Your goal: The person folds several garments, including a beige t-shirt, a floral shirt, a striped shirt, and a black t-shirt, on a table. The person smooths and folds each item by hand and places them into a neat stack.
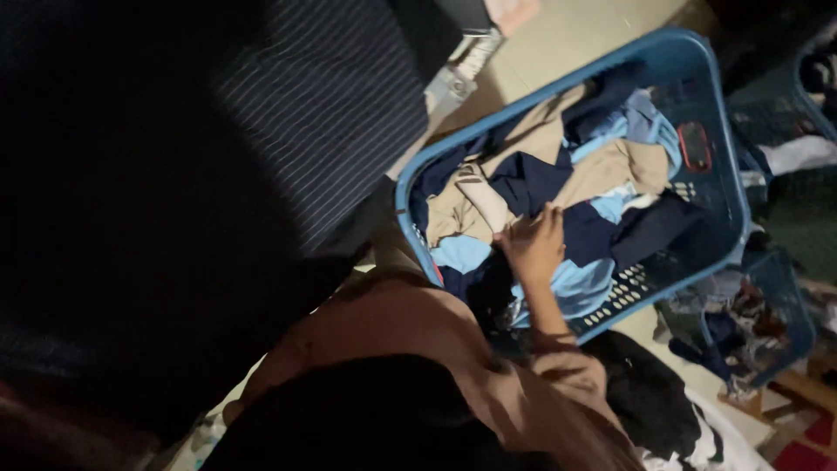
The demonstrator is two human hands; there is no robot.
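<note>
Neither of my hands shows in the head view. A large dark pin-striped cloth (323, 105) fills the left and upper part of the picture, close to the camera. Below me another person with dark hair (366, 419) and a tan top (418, 323) reaches an arm into a blue plastic laundry basket (724, 183). That person's hand (532, 242) rests on the pile of clothes inside, where a navy garment (532, 179) meets a tan one (462, 209). Light blue clothes (575, 283) lie under the wrist.
A second blue basket (785, 323) with mixed clothes stands at the lower right, and a third basket's edge (815, 96) shows at the far right. Black and white cloth (663, 410) lies on the floor. Pale tiled floor (558, 39) shows at the top.
</note>
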